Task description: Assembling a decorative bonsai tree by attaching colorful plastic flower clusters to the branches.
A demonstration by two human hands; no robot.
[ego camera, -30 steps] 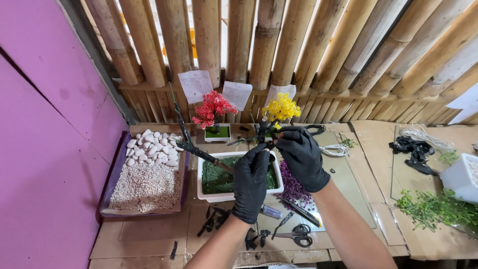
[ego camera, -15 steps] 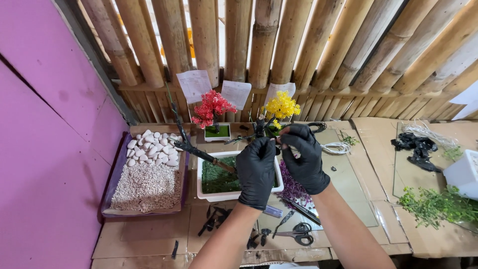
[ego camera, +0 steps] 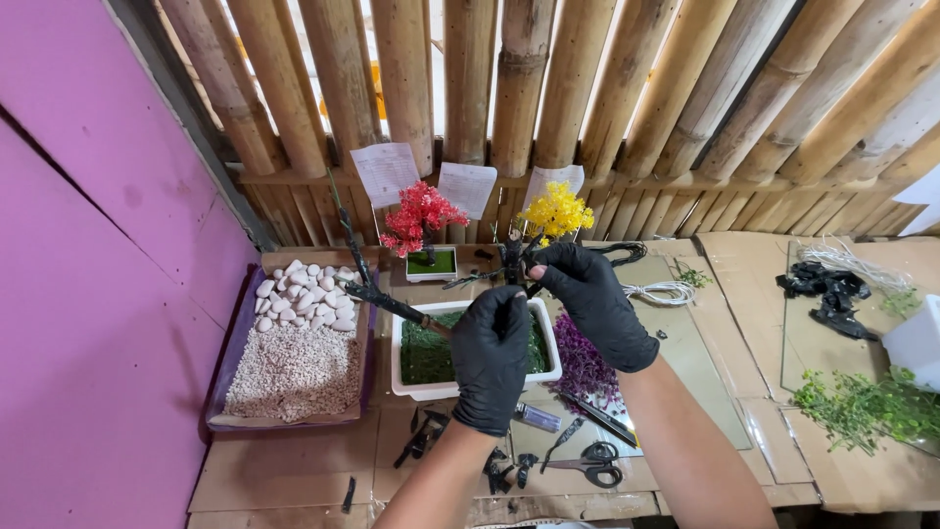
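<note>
1. The left hand [ego camera: 492,360] covers the middle of the white planter [ego camera: 477,343]; its grip is pressed together on a dark trunk piece [ego camera: 513,263], the contact point hidden by the glove.
2. The right hand [ego camera: 594,304] pinches the same piece near its top, in front of the yellow tree [ego camera: 556,211].
3. A dark bare branch [ego camera: 364,279] leans out of the planter's left end.
4. The gravel tray [ego camera: 294,358] sits against the purple wall; scissors [ego camera: 587,468] lie near the bench [ego camera: 294,480] front edge.
5. Open room lies right of the planter.

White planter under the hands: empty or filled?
Filled. The white planter holds green moss-like cover across its inside, seen either side of the left hand; what lies beneath it is hidden.
</note>
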